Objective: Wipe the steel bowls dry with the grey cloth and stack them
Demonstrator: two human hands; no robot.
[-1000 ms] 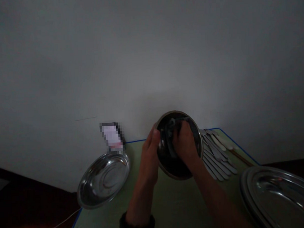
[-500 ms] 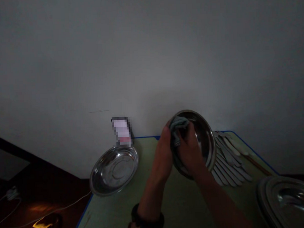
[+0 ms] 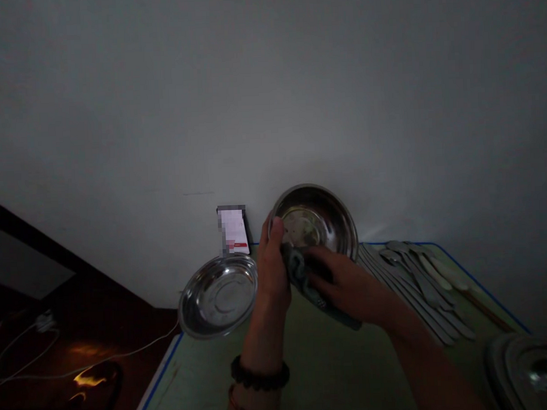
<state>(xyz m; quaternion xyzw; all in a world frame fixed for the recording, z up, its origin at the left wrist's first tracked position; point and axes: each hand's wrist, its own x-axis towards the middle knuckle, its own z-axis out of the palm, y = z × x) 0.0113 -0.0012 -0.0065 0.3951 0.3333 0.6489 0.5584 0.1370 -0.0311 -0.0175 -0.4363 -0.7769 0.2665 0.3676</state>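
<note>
A round stainless steel bowl (image 3: 334,224) is held up above the table, tilted so that its inside faces me. My left hand (image 3: 273,265) grips its left side, with the thumb over the rim. In my right hand (image 3: 348,286) is a dark grey-green cloth (image 3: 300,273), pressed at the bowl's near rim; part of the cloth hangs down below. Both hands are closed, and the right fingertips are partly hidden by the cloth. A second steel bowl (image 3: 225,299) rests on the table to the left of my left hand.
A phone (image 3: 234,230) leans against the wall behind the left bowl. Several spoons and other cutlery (image 3: 420,289) lie on the right of the green table (image 3: 208,381). Stacked steel dishes (image 3: 530,369) stand at the near right corner. A white cable (image 3: 121,357) runs off to the left.
The held bowl has turned to show more of its inside. My right hand and the cloth have moved from inside the bowl down to its near rim. The view has shifted slightly.
</note>
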